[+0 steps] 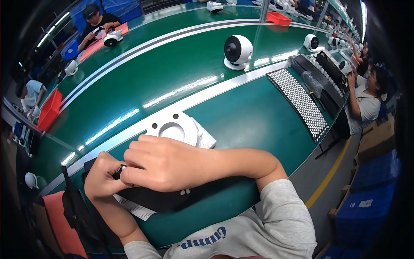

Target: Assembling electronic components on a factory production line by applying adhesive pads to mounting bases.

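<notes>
Close together at the left front of the green bench, my left hand point(102, 176) and my right hand point(157, 164) both have curled fingers. A small dark piece point(119, 171) shows between them, mostly covered by the fingers, so its kind is unclear. Beneath the hands lies a flat black sheet or tray point(161, 200), with a few tiny white bits point(185, 191) by its edge. A printed paper slip point(136, 209) sticks out by my left forearm. Just beyond my right hand is a white round holder point(183, 126) with a recess and dark holes, resting on a white foam block point(207, 139).
A white camera-like device point(238, 52) with a black front stands on the green conveyor point(181, 64). To the right lies a black tray of small white parts point(302, 101). Red bins point(51, 108) line the far left. Co-workers sit across and to the right; blue crates point(364, 194) are stacked at right.
</notes>
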`<state>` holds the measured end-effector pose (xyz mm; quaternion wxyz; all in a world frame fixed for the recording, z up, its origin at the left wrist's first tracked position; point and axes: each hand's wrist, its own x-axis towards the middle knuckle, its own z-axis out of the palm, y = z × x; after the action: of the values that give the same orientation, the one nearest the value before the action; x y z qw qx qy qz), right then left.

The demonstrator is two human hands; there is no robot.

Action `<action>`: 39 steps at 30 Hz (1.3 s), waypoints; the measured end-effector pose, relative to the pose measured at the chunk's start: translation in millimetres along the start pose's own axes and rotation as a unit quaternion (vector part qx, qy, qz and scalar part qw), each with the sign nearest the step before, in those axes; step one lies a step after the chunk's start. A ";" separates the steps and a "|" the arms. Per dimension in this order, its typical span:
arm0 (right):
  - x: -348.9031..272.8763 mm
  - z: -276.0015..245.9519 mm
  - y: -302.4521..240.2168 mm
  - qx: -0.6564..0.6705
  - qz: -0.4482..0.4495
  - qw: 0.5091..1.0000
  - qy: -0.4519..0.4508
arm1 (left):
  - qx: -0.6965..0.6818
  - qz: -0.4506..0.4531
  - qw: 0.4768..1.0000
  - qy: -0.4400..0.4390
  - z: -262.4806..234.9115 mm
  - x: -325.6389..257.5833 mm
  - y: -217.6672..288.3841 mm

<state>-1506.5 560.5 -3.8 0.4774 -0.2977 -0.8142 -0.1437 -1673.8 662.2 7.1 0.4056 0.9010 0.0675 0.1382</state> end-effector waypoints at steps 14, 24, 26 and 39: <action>0.2 8.0 -4.3 0.102 -0.024 0.993 0.052 | -0.018 0.027 0.999 -0.036 -8.5 -3.1 -6.4; -2.6 -41.0 6.3 0.301 0.257 0.916 -0.064 | 0.038 0.026 0.970 -0.240 -17.5 2.4 8.2; -10.0 -46.7 12.3 0.225 0.321 0.914 -0.100 | -0.006 0.062 0.968 -0.244 -10.6 4.8 -0.3; -15.6 1.0 1.0 0.051 0.486 0.871 -0.044 | 0.007 -0.064 0.981 -0.183 -6.5 -2.3 0.4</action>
<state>-1500.8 556.4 -17.8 0.4651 -0.6372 -0.5930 0.1611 -1677.9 666.1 11.0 0.4130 0.9076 0.0505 -0.0558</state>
